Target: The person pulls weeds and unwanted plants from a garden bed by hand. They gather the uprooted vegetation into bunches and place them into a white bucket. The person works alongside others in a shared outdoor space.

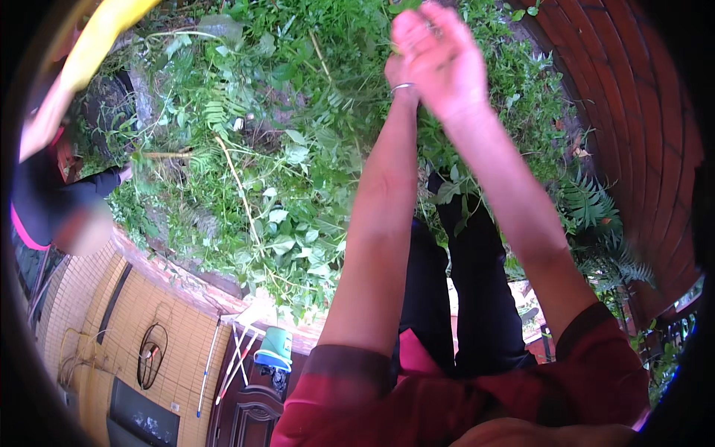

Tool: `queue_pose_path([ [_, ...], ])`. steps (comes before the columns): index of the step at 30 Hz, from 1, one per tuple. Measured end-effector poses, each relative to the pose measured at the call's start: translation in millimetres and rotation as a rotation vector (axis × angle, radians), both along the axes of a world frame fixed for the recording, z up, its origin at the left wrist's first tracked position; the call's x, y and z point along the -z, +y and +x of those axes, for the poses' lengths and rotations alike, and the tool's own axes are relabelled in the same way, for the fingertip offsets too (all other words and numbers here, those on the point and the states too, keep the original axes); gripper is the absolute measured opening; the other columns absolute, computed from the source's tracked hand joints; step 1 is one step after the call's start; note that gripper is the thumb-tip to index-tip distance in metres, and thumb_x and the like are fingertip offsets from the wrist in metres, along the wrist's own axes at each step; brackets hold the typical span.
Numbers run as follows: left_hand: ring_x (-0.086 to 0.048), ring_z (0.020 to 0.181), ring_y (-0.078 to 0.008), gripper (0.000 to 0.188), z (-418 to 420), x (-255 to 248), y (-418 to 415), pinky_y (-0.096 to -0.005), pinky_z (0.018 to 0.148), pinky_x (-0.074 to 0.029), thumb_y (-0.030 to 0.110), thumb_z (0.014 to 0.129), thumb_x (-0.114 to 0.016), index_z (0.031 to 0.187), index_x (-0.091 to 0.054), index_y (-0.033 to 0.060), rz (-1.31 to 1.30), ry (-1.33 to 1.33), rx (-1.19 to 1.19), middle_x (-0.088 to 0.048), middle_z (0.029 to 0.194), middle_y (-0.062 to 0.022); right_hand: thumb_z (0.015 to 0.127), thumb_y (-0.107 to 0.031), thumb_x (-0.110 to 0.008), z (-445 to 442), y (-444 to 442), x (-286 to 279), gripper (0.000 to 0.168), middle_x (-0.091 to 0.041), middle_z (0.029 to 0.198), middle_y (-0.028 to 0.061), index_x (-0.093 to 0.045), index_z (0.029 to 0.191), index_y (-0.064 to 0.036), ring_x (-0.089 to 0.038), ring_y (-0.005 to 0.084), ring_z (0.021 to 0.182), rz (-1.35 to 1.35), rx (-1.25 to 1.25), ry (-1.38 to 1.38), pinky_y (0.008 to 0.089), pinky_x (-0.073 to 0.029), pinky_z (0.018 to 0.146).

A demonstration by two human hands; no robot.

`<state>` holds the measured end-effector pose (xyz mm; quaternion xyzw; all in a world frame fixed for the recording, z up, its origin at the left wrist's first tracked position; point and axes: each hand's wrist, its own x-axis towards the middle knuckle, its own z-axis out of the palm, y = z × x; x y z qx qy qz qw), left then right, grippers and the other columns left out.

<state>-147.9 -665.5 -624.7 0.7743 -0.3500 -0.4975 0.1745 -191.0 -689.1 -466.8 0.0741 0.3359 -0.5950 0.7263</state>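
Both of my bare hands are together at the top of the view, above thick green weeds. My right hand is blurred, its fingers bent, with dark marks on it. It overlaps my left hand, which is mostly hidden behind it; a thin bracelet circles my left wrist. Whether anything lies between the hands cannot be seen. Leafy stems hang near my forearms and in front of my dark trousers. A dry stalk lies among the weeds and ferns to the left.
At left, a person in dark clothing bends beside the plants; a forearm with a yellow covering reaches in above. A curved reddish-brown tiled surface borders the right. Lower left are a tiled wall, poles and a green bucket.
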Motion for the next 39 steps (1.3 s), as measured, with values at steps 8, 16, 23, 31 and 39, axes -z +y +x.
queue_pose_path([
  [8, -0.05, 0.061, -0.0169, 0.019, 0, 15, 13, -0.0307, 0.055, -0.039, 0.01, 0.068, -0.042, 0.074, -0.054, -0.0038, -0.214, 0.173, -0.333, -0.055, 0.07, -0.0092, 0.077, -0.013, -0.043, -87, 1, 112, 0.02, -0.054, 0.088, 0.0073, -0.052, 0.093, -0.005, -0.049, 0.0129, 0.079, 0.329, -0.738, 0.891, 0.0269, -0.039, 0.067],
  [16, -0.047, 0.059, -0.0151, 0.02, -7, 6, 12, -0.0287, 0.052, -0.039, 0.012, 0.071, -0.044, 0.08, -0.053, -0.0036, -0.197, 0.41, -0.543, -0.054, 0.072, -0.0077, 0.078, -0.021, -0.048, -36, 10, 105, 0.023, -0.056, 0.085, 0.0097, -0.051, 0.093, -0.005, -0.055, 0.0201, 0.069, 0.622, -0.658, 0.535, 0.0361, -0.045, 0.058],
  [23, -0.049, 0.058, -0.0161, 0.02, -2, 2, 12, -0.0275, 0.051, -0.04, 0.005, 0.069, -0.04, 0.079, -0.052, -0.0061, -0.219, 0.428, -0.632, -0.053, 0.071, -0.0097, 0.077, -0.026, -0.049, -27, 25, 122, 0.026, -0.055, 0.086, 0.0088, -0.051, 0.094, -0.007, -0.054, 0.0191, 0.073, 0.504, -0.511, 0.368, 0.0346, -0.045, 0.063],
  [31, -0.05, 0.06, -0.0166, 0.02, 1, -13, 7, -0.0268, 0.053, -0.04, 0.002, 0.068, -0.038, 0.08, -0.051, -0.0076, -0.219, 0.428, -0.6, -0.053, 0.073, -0.0126, 0.076, -0.024, -0.049, -21, 21, 117, 0.019, -0.055, 0.082, 0.0074, -0.055, 0.088, -0.009, -0.051, 0.0164, 0.071, 0.412, -0.566, 0.3, 0.0324, -0.041, 0.063],
  [39, -0.049, 0.06, -0.0165, 0.017, -5, -19, 14, -0.0267, 0.052, -0.04, 0.001, 0.067, -0.037, 0.077, -0.049, -0.0078, -0.25, 0.484, -0.677, -0.052, 0.072, -0.012, 0.074, -0.026, -0.053, -15, 23, 108, 0.03, -0.054, 0.084, 0.0094, -0.053, 0.09, -0.001, -0.049, 0.0167, 0.072, 0.622, -0.611, 0.56, 0.0312, -0.04, 0.064],
])
